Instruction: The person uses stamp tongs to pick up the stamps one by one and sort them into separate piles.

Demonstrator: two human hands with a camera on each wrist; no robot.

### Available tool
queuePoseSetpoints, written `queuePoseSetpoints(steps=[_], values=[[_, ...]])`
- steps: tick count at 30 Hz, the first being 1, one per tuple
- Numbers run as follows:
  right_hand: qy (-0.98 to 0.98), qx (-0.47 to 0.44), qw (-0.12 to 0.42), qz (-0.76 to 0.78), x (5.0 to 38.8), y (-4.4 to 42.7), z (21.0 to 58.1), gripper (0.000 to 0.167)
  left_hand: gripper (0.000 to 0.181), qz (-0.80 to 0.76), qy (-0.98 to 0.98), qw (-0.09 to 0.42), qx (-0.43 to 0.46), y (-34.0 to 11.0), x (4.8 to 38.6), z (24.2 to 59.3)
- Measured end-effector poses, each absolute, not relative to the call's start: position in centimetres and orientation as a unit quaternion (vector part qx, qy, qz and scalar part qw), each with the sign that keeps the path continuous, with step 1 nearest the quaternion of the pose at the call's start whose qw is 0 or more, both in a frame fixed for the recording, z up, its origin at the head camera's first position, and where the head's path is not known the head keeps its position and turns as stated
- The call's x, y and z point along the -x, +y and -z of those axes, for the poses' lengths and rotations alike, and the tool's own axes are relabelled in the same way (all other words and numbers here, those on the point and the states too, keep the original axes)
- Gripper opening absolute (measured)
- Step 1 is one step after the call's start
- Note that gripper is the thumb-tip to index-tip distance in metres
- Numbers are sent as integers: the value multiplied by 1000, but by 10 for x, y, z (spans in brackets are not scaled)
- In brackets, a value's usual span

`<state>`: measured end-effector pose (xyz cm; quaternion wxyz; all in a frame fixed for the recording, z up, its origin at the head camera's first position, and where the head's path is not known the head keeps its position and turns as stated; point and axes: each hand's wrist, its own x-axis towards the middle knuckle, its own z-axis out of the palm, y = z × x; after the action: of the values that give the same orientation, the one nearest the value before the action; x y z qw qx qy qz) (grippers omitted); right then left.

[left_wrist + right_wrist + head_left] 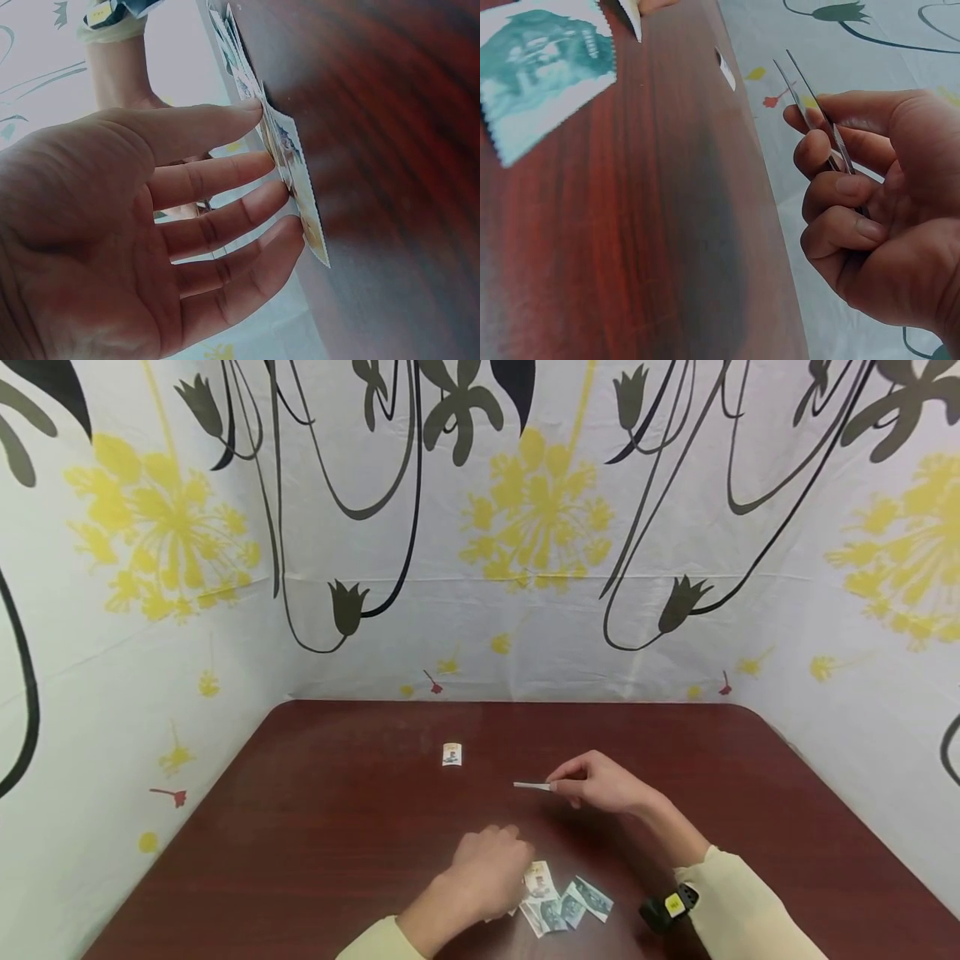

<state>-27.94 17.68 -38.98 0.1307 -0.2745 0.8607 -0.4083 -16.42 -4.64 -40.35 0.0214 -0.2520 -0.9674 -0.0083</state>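
Observation:
My right hand holds metal tweezers above the table, to the right of centre. In the right wrist view the tweezers' tips stand apart with nothing between them. My left hand is over the left side of a small group of postage stamps near the front. Its thumb and fingertips touch a stamp with perforated edges in the left wrist view. Part of the group is hidden under this hand. A single stamp lies farther back on the table. A green stamp shows large in the right wrist view.
The dark red-brown table has rounded far corners. White cloth printed with flowers hangs behind it and on both sides. A black band with a yellow square is at my right wrist.

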Motion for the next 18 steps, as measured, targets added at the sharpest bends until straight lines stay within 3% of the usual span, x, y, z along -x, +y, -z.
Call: queuePoseSetpoints(steps=[18], values=[[834, 316, 185, 411, 258, 198, 402, 20, 11, 10, -965, 13, 260, -49, 163, 399]])
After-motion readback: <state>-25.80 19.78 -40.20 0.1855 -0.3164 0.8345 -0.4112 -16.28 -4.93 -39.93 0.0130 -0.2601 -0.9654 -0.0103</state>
